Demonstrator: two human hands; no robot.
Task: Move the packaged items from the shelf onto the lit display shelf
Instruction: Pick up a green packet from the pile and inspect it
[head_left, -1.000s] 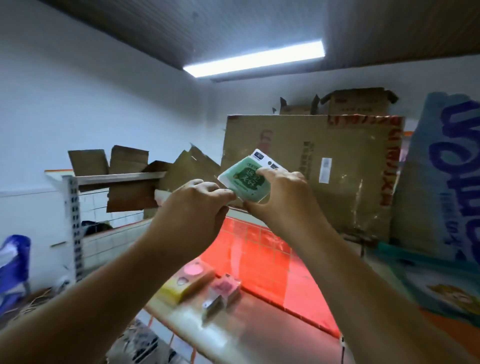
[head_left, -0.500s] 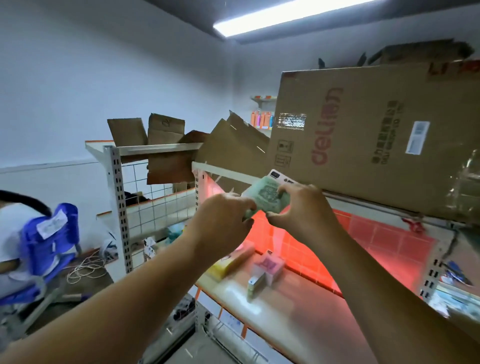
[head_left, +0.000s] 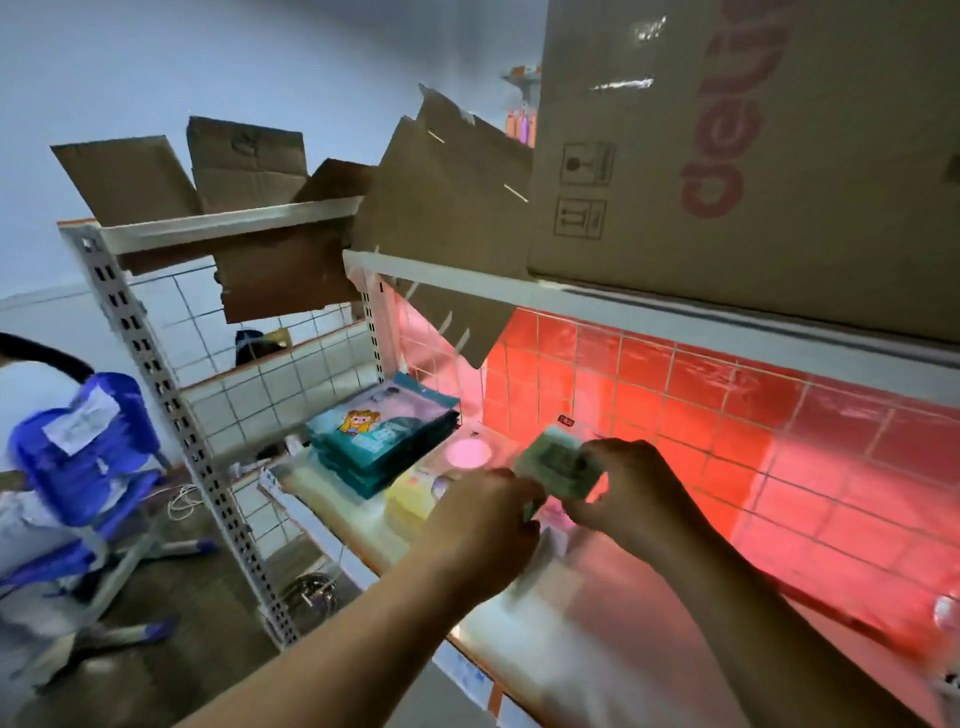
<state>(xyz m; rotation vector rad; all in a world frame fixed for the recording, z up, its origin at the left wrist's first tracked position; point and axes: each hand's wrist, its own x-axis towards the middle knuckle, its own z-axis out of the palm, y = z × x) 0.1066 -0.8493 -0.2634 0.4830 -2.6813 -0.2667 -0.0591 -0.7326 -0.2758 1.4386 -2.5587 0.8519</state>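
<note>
A green packaged item (head_left: 556, 460) hangs low over the lit display shelf (head_left: 613, 618), which glows red against a tiled back wall. My left hand (head_left: 483, 525) grips its near left edge and my right hand (head_left: 631, 493) pinches its right side. Just left of the hands lie a yellow pack (head_left: 413, 496) and a pink-faced pack (head_left: 470, 452) on the shelf. A stack of teal packs with a cartoon figure (head_left: 379, 439) sits at the shelf's left end. The green item's underside is hidden by my fingers.
A large cardboard box (head_left: 753, 145) stands on the shelf above, close over my hands. Flattened cardboard (head_left: 447, 208) leans to its left. A white perforated shelf upright (head_left: 171, 410) and wire grid stand left. A blue chair (head_left: 83, 457) is on the floor at far left.
Both hands have carried the green item down from in front of the cardboard box to just above the lit shelf. The view has tilted down and left, revealing the teal stack.
</note>
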